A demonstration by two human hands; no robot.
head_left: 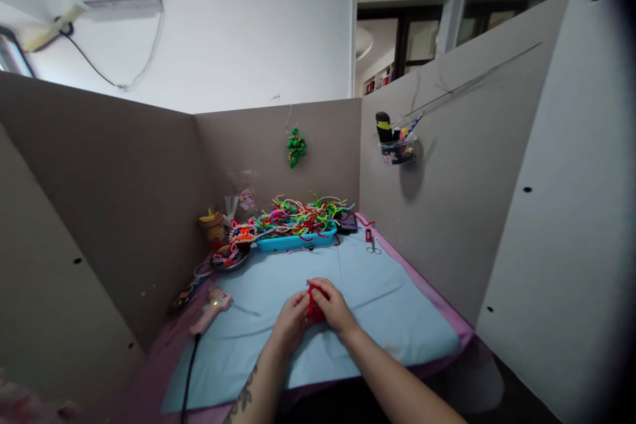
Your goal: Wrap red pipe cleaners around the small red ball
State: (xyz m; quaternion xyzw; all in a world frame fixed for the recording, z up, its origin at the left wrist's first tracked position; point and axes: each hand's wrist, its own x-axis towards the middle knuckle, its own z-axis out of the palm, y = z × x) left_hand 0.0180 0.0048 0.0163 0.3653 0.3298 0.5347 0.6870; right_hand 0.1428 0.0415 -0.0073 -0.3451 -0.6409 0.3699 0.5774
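Note:
A small red craft piece (pixel 315 311) is held between both hands, low over the pale blue cloth (pixel 368 318). My left hand (pixel 293 318) pinches its left side. From the right and top, my right hand (pixel 334 307) closes its fingers round the same piece. Fingers cover much of it, so its exact shape cannot be made out. To the left lies a pink glue gun (pixel 213 310) with a small lit spot and a black cord.
A blue tray (pixel 298 240) heaped with colourful cords stands at the back. Left of it are an orange-and-white knotted piece (pixel 242 232) and a metal bowl (pixel 233 261). Scissors (pixel 373 248) lie back right. A green ornament (pixel 296 147) hangs on the rear partition.

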